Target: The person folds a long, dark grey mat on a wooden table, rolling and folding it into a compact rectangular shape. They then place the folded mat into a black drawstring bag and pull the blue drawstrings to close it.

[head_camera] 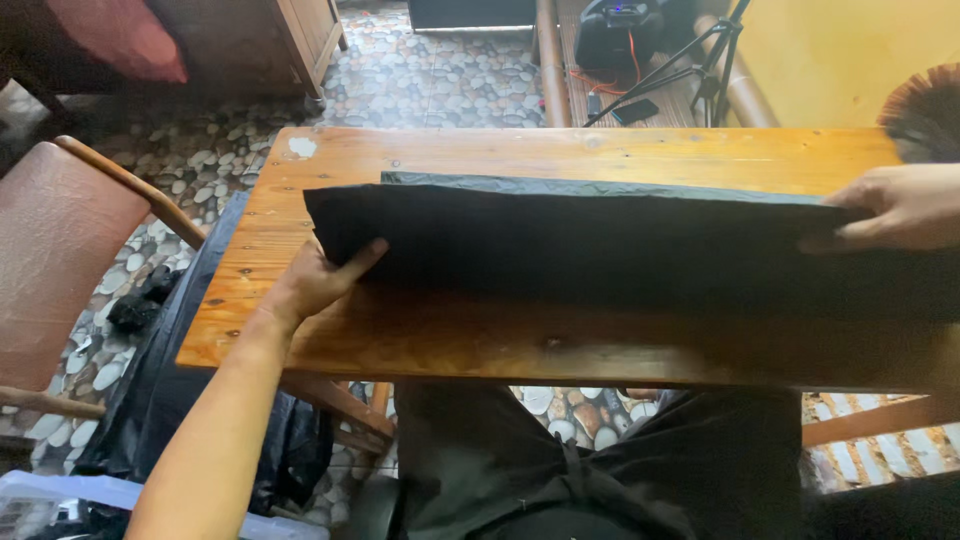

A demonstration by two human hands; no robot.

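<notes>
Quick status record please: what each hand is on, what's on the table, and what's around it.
left hand: grips the left edge of the black plastic sheet, thumb on top
right hand: pinches the sheet's right end
sheet: folded flat, lying lengthwise on the wooden table
chair: left of table, brown seat
floor: pebble pattern
tripod: beyond the table's far edge

Pebble-patterned floor (440, 70); varnished wooden table (560, 345); brown padded chair (50, 270) at left; wooden cabinet (270, 40) beyond; black tripod (700, 70) against yellow wall (840, 55); soft daylight.
</notes>
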